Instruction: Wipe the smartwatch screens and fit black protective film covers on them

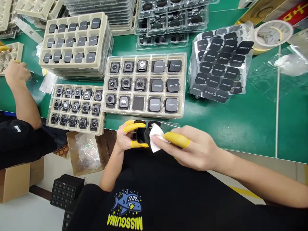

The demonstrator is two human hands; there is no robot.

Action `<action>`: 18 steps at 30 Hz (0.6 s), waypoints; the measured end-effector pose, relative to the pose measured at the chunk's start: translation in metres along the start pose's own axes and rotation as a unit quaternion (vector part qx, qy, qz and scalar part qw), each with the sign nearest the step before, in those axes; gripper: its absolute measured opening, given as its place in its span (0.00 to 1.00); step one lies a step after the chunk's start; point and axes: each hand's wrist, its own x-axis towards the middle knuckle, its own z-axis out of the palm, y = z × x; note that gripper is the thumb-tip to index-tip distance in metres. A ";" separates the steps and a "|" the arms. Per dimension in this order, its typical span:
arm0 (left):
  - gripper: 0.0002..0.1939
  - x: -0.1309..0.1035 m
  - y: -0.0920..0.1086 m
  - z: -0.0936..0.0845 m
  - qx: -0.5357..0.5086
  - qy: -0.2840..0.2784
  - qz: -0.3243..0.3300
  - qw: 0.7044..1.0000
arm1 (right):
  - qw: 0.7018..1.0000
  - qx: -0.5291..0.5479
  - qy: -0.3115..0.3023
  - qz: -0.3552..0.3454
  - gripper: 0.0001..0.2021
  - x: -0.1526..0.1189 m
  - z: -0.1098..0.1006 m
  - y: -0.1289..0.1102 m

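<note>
Between the yellow-covered fingers of my left hand (122,138) is a black smartwatch body (141,135), its glossy screen turned up. My right hand (194,146), also with yellow finger cots, pinches a folded white wiping cloth (156,136) against the right edge of the watch. Just beyond both hands lies a cream tray (145,114). Watch bodies with their backs up fill its left compartments, and squares printed with a brand name fill the two right columns. One compartment in its front row holds no watch.
Left of it sits a smaller tray of watches (76,107), with a tall tray stack (74,67) behind. Label sheets (218,67) and a tape roll (273,33) lie at the right. A co-worker's hand (16,72) is at far left. An open carton (84,154) stands below the table edge.
</note>
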 end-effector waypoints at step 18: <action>0.40 -0.008 -0.002 -0.012 0.008 0.057 -0.031 0.998 | 0.987 -0.094 0.017 0.129 0.31 -0.047 -0.007 0.027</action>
